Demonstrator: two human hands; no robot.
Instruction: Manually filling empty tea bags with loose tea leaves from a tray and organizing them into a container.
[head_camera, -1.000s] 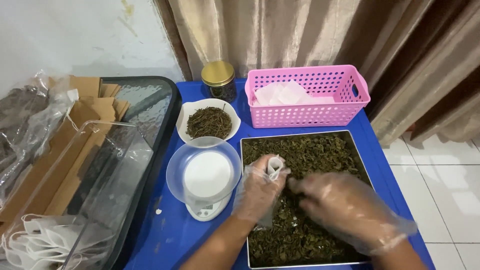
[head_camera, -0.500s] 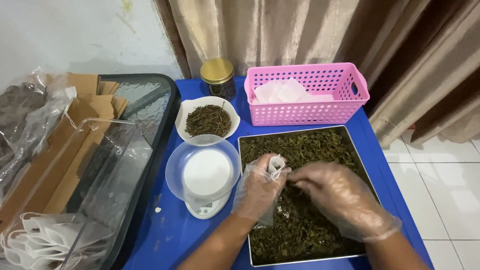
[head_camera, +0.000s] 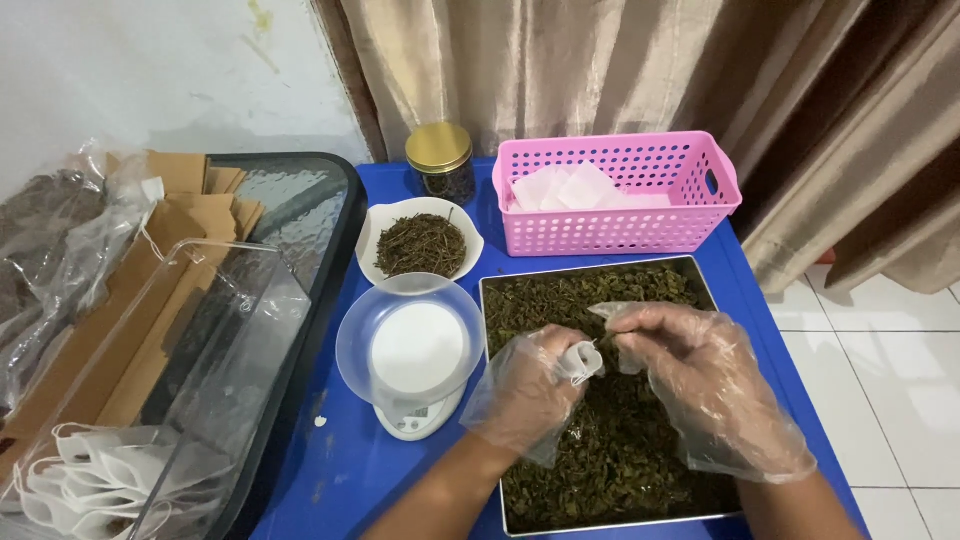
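Both hands wear loose clear plastic gloves and hover over a metal tray (head_camera: 492, 300) filled with dark dried leaves (head_camera: 620, 450). My left hand (head_camera: 530, 390) grips a small white filter bag (head_camera: 581, 361) with its mouth facing right. My right hand (head_camera: 705, 380) is beside it, fingertips pinched on some leaves at the bag's opening.
A small white scale with a clear bowl (head_camera: 410, 350) stands left of the tray. Behind are a white bowl of dried leaves (head_camera: 420, 243), a gold-lidded jar (head_camera: 440, 160) and a pink basket (head_camera: 630, 190) of white bags. A clear plastic bin (head_camera: 150, 400) and brown pouches (head_camera: 130, 290) lie left.
My right hand has lifted from the leaves and moved up to the bag's mouth. The left hand has kept the bag in about the same spot.
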